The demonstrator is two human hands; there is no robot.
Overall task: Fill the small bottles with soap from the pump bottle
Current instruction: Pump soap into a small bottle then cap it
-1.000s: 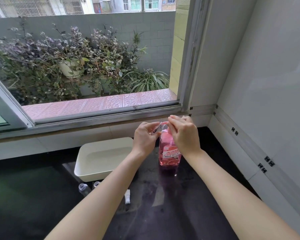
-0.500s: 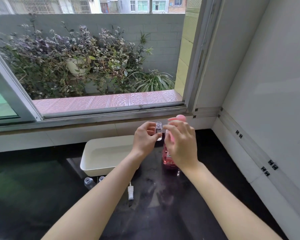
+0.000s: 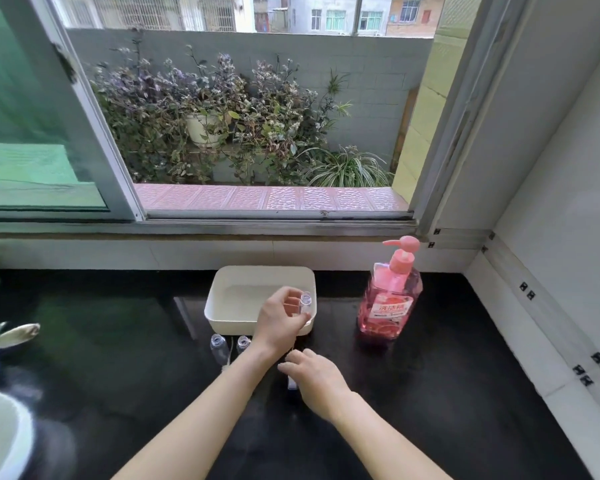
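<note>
A pink pump bottle (image 3: 390, 296) of soap stands upright on the black counter (image 3: 465, 393) at the right, with no hand on it. My left hand (image 3: 281, 318) holds a small clear bottle (image 3: 305, 304) upright, its mouth uncapped, over the near right corner of a white tray (image 3: 222, 306). My right hand (image 3: 312, 379) is low on the counter in front of the tray, fingers bent down onto a small white cap (image 3: 292, 383) that is mostly hidden. Two more small clear bottles (image 3: 219, 346) (image 3: 243, 344) stand just in front of the tray, left of my left wrist.
A window sill and frame (image 3: 274, 223) run behind the counter. White tiled walls close the right side. At the far left are a white container (image 3: 0, 434) and a metal spoon-like object (image 3: 18, 336).
Both hands left the pump bottle. My left hand carried the small bottle down and left to the tray. My right hand dropped to the counter onto the white cap.
</note>
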